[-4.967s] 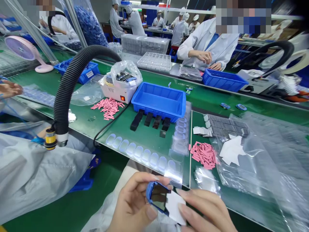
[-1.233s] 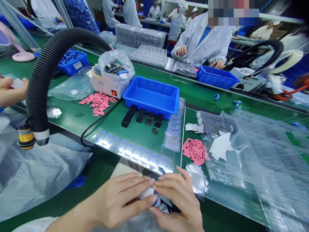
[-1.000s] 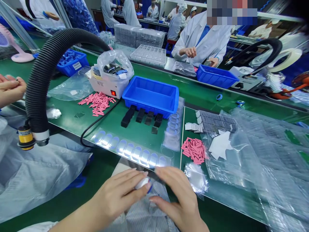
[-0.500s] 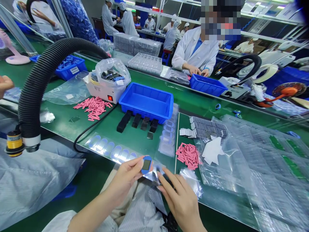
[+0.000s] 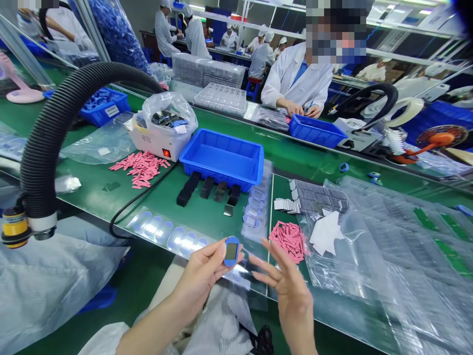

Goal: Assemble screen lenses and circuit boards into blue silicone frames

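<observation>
My left hand (image 5: 202, 270) pinches a small blue oval device with a dark grey screen (image 5: 231, 252) near the table's front edge. The screen side faces up toward me. To its right, my right hand (image 5: 291, 291) is raised with its fingers spread and nothing visible in them. A piece of clear film (image 5: 239, 280) lies under and beside the device at the table edge. Just beyond, a clear sheet with oval film pieces (image 5: 153, 224) lies along the edge. A pile of pink strips (image 5: 287, 240) lies beyond my right fingertips.
A blue bin (image 5: 221, 157) stands mid-table, with several dark square pieces (image 5: 209, 187) in front. Left of it is a white machine (image 5: 148, 140). A black flexible hose (image 5: 40, 143) arches at far left. Clear trays (image 5: 406, 236) cover the right side. A co-worker (image 5: 297, 81) sits opposite.
My right hand has lifted off the clear film and opened, moving right and away from the device. My left hand has shifted slightly right, still holding the device. Blue devices on the far strip moved right.
</observation>
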The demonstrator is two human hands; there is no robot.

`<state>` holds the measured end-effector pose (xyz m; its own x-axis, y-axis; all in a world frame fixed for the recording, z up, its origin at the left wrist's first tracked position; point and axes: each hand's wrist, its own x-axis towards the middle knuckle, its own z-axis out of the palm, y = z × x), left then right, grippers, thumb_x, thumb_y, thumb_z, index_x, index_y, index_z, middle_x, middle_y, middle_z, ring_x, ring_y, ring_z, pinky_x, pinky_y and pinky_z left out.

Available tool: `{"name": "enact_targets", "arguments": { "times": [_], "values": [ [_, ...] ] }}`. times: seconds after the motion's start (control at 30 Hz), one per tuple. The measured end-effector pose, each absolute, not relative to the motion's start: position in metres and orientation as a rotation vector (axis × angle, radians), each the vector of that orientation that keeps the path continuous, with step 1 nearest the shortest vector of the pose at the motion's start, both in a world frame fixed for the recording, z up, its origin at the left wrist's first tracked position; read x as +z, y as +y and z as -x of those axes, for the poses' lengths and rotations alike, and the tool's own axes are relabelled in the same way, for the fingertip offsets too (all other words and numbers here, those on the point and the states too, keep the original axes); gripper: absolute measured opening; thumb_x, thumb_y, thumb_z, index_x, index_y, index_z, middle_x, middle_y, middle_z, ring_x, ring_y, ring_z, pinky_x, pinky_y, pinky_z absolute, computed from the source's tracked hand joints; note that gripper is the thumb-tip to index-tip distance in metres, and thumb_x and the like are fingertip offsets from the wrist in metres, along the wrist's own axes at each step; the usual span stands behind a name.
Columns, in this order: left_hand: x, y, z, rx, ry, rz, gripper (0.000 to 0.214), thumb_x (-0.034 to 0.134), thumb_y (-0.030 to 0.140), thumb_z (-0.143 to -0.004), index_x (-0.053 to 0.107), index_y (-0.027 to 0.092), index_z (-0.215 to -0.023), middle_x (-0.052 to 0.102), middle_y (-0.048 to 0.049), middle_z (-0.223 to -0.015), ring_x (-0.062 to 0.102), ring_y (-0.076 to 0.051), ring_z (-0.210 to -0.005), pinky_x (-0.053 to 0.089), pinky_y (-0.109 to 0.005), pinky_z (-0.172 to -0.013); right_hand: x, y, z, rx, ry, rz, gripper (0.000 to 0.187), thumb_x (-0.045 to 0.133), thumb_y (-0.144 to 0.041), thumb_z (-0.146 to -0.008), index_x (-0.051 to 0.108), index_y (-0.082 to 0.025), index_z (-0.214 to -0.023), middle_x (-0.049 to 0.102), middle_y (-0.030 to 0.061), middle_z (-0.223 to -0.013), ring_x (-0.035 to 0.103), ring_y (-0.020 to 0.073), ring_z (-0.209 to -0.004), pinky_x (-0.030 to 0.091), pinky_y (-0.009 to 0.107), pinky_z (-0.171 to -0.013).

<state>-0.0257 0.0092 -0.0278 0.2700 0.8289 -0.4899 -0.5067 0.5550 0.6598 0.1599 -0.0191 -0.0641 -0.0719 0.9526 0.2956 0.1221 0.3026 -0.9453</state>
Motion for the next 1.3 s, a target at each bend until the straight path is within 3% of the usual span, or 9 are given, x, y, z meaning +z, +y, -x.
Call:
{"name": "enact_targets", "arguments": {
  "times": [0.17, 0.37, 0.47, 0.6, 0.77, 0.9, 1.03, 1.17, 1.3],
  "values": [
    [-0.017, -0.008, 0.032, 0.83, 0.892, -0.459, 0.035, 0.072, 0.046, -0.072, 0.076, 0.018, -0.093, 0.076, -0.0096, -0.094, 0.07, -0.022, -0.091, 0.051, -0.034, -0.091, -0.063, 0.021, -0.149, 1.061, -1.017, 1.302, 0.041, 0.052, -0.046, -0.089, 0.053, -0.022, -0.122, 0.054, 0.0175, -0.131, 0.07, 0.0263, -0.091, 0.061, 0.035, -0.072],
    [-0.018, -0.017, 0.041, 0.752, 0.939, -0.584, 0.04, 0.073, 0.052, -0.067, 0.078, 0.02, -0.09, 0.078, -0.0092, -0.086, 0.07, -0.026, -0.091, 0.049, -0.04, -0.094, -0.06, 0.042, -0.138, 0.925, -1.001, 1.314, 0.045, 0.069, -0.04, -0.076, 0.054, -0.019, -0.114, 0.054, 0.0171, -0.13, 0.071, 0.0201, -0.083, 0.059, 0.034, -0.08],
    [-0.024, -0.004, 0.041, 0.822, 0.94, -0.695, 0.039, 0.069, 0.053, -0.071, 0.079, 0.018, -0.084, 0.077, -0.0109, -0.087, 0.067, -0.028, -0.096, 0.044, -0.044, -0.099, -0.052, 0.034, -0.138, 0.873, -1.033, 1.288, 0.043, 0.07, -0.034, -0.077, 0.055, -0.02, -0.114, 0.057, 0.0154, -0.127, 0.071, 0.0209, -0.083, 0.06, 0.031, -0.075],
    [-0.029, 0.024, 0.023, 1.026, 0.909, -0.587, 0.034, 0.071, 0.045, -0.073, 0.077, 0.018, -0.092, 0.077, -0.0114, -0.094, 0.066, -0.029, -0.101, 0.037, -0.048, -0.106, -0.046, 0.015, -0.135, 0.794, -1.152, 1.303, 0.04, 0.064, -0.029, -0.082, 0.056, -0.02, -0.119, 0.067, 0.0116, -0.111, 0.071, 0.0234, -0.088, 0.061, 0.031, -0.076],
    [-0.032, 0.045, -0.004, 1.103, 0.801, -0.533, 0.04, 0.076, 0.043, -0.069, 0.075, 0.015, -0.098, 0.077, -0.0124, -0.095, 0.07, -0.027, -0.092, 0.045, -0.046, -0.1, -0.058, -0.002, -0.141, 0.709, -1.3, 1.404, 0.044, 0.061, -0.026, -0.085, 0.053, -0.019, -0.127, 0.07, 0.0109, -0.106, 0.071, 0.024, -0.087, 0.061, 0.037, -0.079],
    [-0.035, 0.045, -0.012, 1.077, 0.774, -0.553, 0.04, 0.075, 0.042, -0.07, 0.074, 0.014, -0.099, 0.077, -0.0125, -0.093, 0.071, -0.026, -0.09, 0.047, -0.044, -0.097, -0.063, -0.002, -0.154, 0.428, -1.518, 1.449, 0.039, 0.06, -0.025, -0.086, 0.057, -0.021, -0.125, 0.068, 0.0094, -0.112, 0.072, 0.0213, -0.08, 0.063, 0.033, -0.07],
    [-0.034, 0.044, -0.015, 1.056, 0.751, -0.597, 0.042, 0.072, 0.041, -0.074, 0.071, 0.013, -0.106, 0.078, -0.0127, -0.092, 0.071, -0.027, -0.092, 0.046, -0.044, -0.098, -0.059, 0.002, -0.164, 0.024, -1.866, 1.434, 0.039, 0.053, -0.024, -0.091, 0.052, -0.018, -0.13, 0.066, 0.0098, -0.117, 0.069, 0.0227, -0.093, 0.061, 0.034, -0.076],
    [-0.031, 0.047, -0.015, 1.026, 0.735, -0.652, 0.044, 0.072, 0.043, -0.073, 0.071, 0.016, -0.107, 0.078, -0.0112, -0.092, 0.071, -0.026, -0.091, 0.048, -0.042, -0.098, -0.052, 0.004, -0.166, -0.342, -1.993, 1.477, 0.033, 0.055, -0.025, -0.091, 0.057, -0.018, -0.124, 0.071, 0.0062, -0.106, 0.069, 0.0196, -0.083, 0.056, 0.029, -0.069],
    [-0.034, 0.044, -0.008, 0.994, 0.796, -0.712, 0.033, 0.074, 0.039, -0.071, 0.075, 0.017, -0.097, 0.078, -0.0085, -0.088, 0.072, -0.025, -0.09, 0.05, -0.04, -0.096, -0.054, 0.009, -0.171, -0.355, -1.896, 1.565, 0.028, 0.053, -0.033, -0.092, 0.065, -0.017, -0.112, 0.071, 0.0077, -0.1, 0.067, 0.0227, -0.085, 0.051, 0.034, -0.072]
  ]
}}
